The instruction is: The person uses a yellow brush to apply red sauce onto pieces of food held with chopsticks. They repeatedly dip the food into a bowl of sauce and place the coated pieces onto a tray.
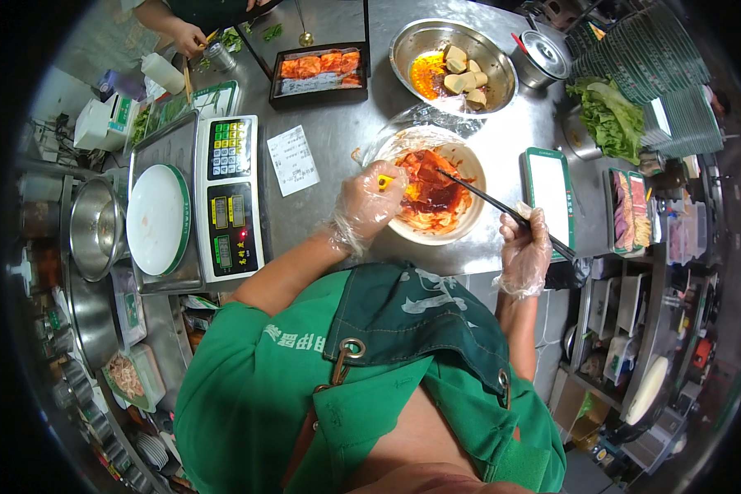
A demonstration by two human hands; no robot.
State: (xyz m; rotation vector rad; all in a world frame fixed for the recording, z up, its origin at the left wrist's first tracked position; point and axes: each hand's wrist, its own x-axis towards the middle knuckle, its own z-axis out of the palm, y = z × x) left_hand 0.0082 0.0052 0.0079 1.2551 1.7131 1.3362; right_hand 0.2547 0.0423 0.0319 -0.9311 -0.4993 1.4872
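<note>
My left hand (373, 197), in a clear plastic glove, is closed around a small yellow object (384, 181), mostly hidden by the fingers. It rests at the left rim of a cream-coloured bowl (478, 200). Inside lie red-sauced slices of food (429, 167), with a dark brown sauce (441, 196) over part of them. Crumpled clear plastic film (398, 139) covers the bowl's far-left side. From the right, my gloved right hand (527, 244) grips dark chopsticks (488, 199), whose tips touch the food.
Behind the bowl stands a steel basin (401, 68) with pale chunks and red oil. A digital scale (231, 160) bears a white plate (154, 216) at left; a printed slip (292, 162) lies beside it. A green-rimmed tray (548, 185) is at right. Another person's hand (189, 40) works at far left.
</note>
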